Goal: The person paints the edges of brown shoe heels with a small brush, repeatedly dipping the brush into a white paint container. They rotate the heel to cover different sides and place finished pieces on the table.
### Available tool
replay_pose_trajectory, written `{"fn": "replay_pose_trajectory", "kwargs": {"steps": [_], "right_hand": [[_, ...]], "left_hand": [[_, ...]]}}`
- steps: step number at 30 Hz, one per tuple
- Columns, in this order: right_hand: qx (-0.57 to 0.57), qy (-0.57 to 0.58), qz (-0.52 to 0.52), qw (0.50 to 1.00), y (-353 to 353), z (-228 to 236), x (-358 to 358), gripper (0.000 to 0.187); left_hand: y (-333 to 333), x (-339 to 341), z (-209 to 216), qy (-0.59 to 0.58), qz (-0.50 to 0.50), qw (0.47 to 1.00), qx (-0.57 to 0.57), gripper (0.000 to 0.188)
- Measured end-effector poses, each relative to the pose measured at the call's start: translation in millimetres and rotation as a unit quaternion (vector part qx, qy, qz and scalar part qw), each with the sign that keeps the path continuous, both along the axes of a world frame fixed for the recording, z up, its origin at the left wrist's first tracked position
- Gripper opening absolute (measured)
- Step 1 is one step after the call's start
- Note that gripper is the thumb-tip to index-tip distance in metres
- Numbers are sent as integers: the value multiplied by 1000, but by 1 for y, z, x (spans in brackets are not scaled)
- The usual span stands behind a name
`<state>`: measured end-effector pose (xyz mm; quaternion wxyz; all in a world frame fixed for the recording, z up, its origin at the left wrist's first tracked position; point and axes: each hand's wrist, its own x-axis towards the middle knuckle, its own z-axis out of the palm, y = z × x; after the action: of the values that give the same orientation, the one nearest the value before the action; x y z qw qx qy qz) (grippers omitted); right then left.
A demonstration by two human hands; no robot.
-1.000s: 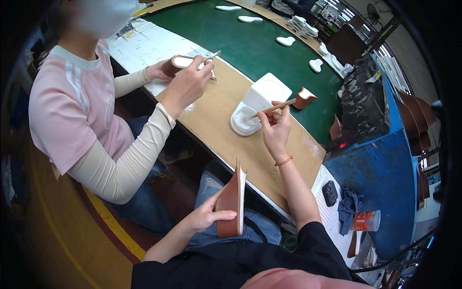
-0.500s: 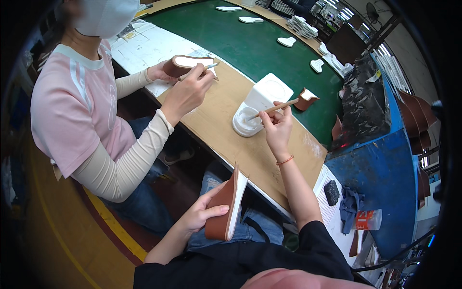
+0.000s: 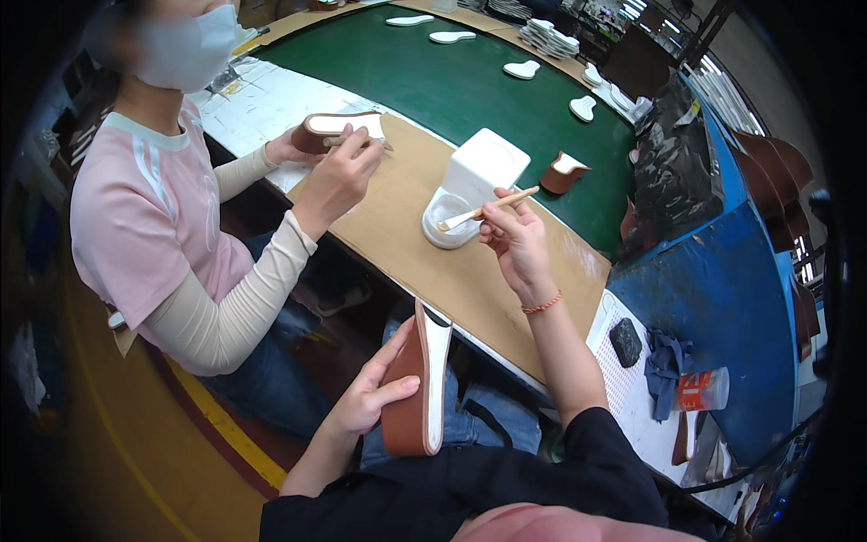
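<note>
My left hand [image 3: 372,403] is closed round a brown wedge shoe sole [image 3: 408,411], held upright above my lap with its white face turned to the right. Between the fingers of my right hand [image 3: 519,242] is a slim brush [image 3: 506,200] with a wooden handle. Its pale bristle end hovers over the round cup of a white glue pot [image 3: 486,172], which stands on the brown cardboard table cover [image 3: 397,226]. Whether the bristles touch the cup's rim, I cannot tell.
At left a masked co-worker in a pink shirt [image 3: 135,217] brushes another brown wedge sole [image 3: 316,135]. Beyond the table, a green conveyor belt [image 3: 406,81] carries white soles and a brown wedge [image 3: 564,173]. A blue metal panel [image 3: 704,289], rag [image 3: 666,366] and clear cup [image 3: 703,390] stand at right.
The brush has come up out of the cup, so its bristle end now shows. The wedge sole in my left hand has turned slightly, showing more of its white face.
</note>
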<state>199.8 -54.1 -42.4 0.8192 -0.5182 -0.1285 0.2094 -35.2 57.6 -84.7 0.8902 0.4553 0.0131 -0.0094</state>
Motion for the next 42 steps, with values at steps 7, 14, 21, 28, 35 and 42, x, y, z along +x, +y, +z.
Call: {"fn": "replay_pose_trajectory", "kwargs": {"steps": [7, 14, 21, 28, 35, 42], "right_hand": [[11, -190, -32, 981, -72, 63, -59, 49], [8, -314, -58, 947, -118, 85, -101, 62], [-7, -367, -56, 929, -141, 84, -110, 67], [-21, -433, -95, 896, -150, 84, -110, 69], [-34, -413, -134, 900, -153, 89, -111, 70], [-36, -477, -185, 858, -153, 83, -115, 68]], "left_hand": [[-22, 9, 32, -61, -103, 992, -47, 71], [-53, 9, 51, -116, -151, 981, 40, 68], [-68, 5, 60, -119, -162, 977, 64, 68], [-72, 3, 64, -112, -177, 971, 115, 66], [-69, 10, 65, -179, -179, 951, 180, 65], [-76, 14, 74, -199, -76, 924, 318, 64]]}}
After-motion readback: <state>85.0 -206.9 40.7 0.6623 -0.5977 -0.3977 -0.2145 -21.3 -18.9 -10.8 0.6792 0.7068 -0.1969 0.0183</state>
